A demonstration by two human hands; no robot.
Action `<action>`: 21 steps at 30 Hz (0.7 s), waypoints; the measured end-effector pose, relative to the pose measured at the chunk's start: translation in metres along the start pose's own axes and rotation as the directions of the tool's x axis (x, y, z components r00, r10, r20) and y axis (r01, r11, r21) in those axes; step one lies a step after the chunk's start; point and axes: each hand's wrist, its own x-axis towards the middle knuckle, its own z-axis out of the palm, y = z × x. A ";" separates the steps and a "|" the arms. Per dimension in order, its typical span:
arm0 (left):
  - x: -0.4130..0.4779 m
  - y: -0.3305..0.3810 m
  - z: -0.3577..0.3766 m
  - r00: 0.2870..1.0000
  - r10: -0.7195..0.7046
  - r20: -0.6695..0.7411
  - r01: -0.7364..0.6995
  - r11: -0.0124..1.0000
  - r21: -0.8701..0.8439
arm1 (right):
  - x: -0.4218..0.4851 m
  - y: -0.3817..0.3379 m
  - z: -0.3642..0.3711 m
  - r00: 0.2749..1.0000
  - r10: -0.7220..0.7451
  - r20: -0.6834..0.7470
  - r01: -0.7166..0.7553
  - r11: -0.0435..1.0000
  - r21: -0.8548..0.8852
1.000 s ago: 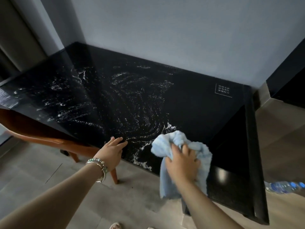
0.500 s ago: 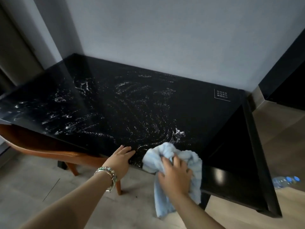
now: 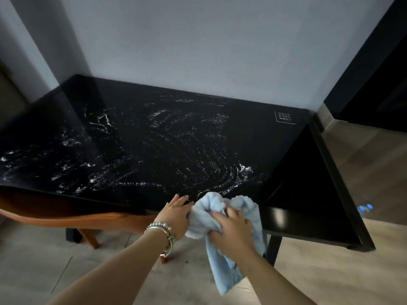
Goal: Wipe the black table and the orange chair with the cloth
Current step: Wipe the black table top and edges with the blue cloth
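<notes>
Blue cloth (image 3: 207, 205) (right hand (image 3: 231, 226)), table (image 3: 154, 139) edge

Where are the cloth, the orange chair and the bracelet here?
light blue cloth (image 3: 209, 201), head view, bunched top fold.
orange chair (image 3: 110, 221), head view, curved wooden edge.
beaded bracelet (image 3: 161, 227), head view, its bead strand.

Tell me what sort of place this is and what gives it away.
Probably a home or hotel room, though I can't be sure: a black table set against a plain grey wall, an orange chair tucked under it, and a water bottle lying on the floor.
</notes>
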 end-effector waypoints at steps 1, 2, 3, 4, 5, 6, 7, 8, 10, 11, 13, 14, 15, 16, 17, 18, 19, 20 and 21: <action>-0.001 -0.001 -0.001 1.000 -0.004 0.016 0.005 1.000 -0.006 | 0.005 0.009 -0.006 0.997 0.079 0.015 -0.080 0.995 0.054; -0.002 0.000 -0.002 0.999 -0.009 0.035 0.010 1.000 -0.008 | 0.008 0.025 -0.011 0.983 0.185 -0.013 -0.183 0.978 0.096; -0.001 0.002 -0.003 0.999 -0.016 0.049 0.017 1.000 -0.009 | 0.011 0.043 -0.018 0.945 0.315 -0.086 -0.305 0.946 0.111; 0.000 0.005 -0.005 0.998 -0.027 0.059 0.028 1.000 -0.014 | 0.012 0.062 -0.027 0.880 0.456 -0.134 -0.445 0.890 0.101; 0.001 0.008 -0.006 0.997 -0.043 0.068 0.044 0.999 -0.015 | 0.011 0.077 -0.033 0.812 0.563 -0.155 -0.560 0.826 0.068; 0.003 0.013 -0.008 0.995 -0.058 0.078 0.059 0.998 -0.016 | 0.008 0.087 -0.036 0.761 0.636 -0.132 -0.640 0.768 0.010; 0.005 0.019 -0.010 0.993 -0.077 0.091 0.079 0.997 -0.011 | 0.006 0.088 -0.037 0.739 0.670 -0.073 -0.674 0.735 -0.074; 0.005 0.024 -0.011 0.991 -0.092 0.093 0.093 0.996 -0.003 | 0.005 0.080 -0.034 0.747 0.665 -0.016 -0.660 0.737 -0.149; 0.011 0.031 -0.013 0.990 -0.116 0.073 0.117 0.993 -0.002 | 0.011 0.059 -0.021 0.877 0.480 0.017 -0.466 0.860 -0.208; 0.015 0.031 -0.011 0.989 -0.131 0.067 0.132 0.991 -0.010 | 0.013 0.051 -0.014 0.948 0.317 0.008 -0.310 0.933 -0.181; 0.023 0.029 -0.009 0.988 -0.139 0.071 0.141 0.990 -0.022 | 0.017 0.048 -0.013 0.996 0.088 -0.001 -0.088 0.996 0.017; 0.027 0.029 -0.009 0.988 -0.137 0.068 0.139 0.990 -0.020 | 0.022 0.055 -0.020 0.997 0.073 -0.020 -0.069 0.985 0.156; 0.031 0.029 -0.010 0.987 -0.155 0.050 0.158 0.986 -0.061 | 0.026 0.068 -0.030 0.988 0.130 -0.079 -0.103 0.953 0.284; 0.032 0.032 -0.013 0.982 -0.187 0.030 0.189 0.974 -0.122 | 0.032 0.084 -0.040 0.955 0.237 -0.178 -0.153 0.909 0.388; 0.033 0.036 -0.017 0.973 -0.232 0.002 0.229 0.955 -0.191 | 0.038 0.105 -0.050 0.889 0.381 -0.252 -0.247 0.865 0.436; 0.034 0.040 -0.021 0.962 -0.272 -0.019 0.260 0.935 -0.241 | 0.044 0.128 -0.058 0.819 0.505 -0.273 -0.371 0.829 0.419; 0.036 0.046 -0.024 0.952 -0.304 -0.027 0.286 0.920 -0.268 | 0.051 0.150 -0.066 0.757 0.605 -0.247 -0.517 0.786 0.340; 0.040 0.050 -0.025 0.942 -0.334 -0.023 0.314 0.906 -0.283 | 0.056 0.170 -0.072 0.703 0.682 -0.201 -0.638 0.730 0.245; 0.044 0.054 -0.025 0.931 -0.365 -0.020 0.344 0.892 -0.295 | 0.060 0.185 -0.076 0.659 0.739 -0.140 -0.721 0.674 0.163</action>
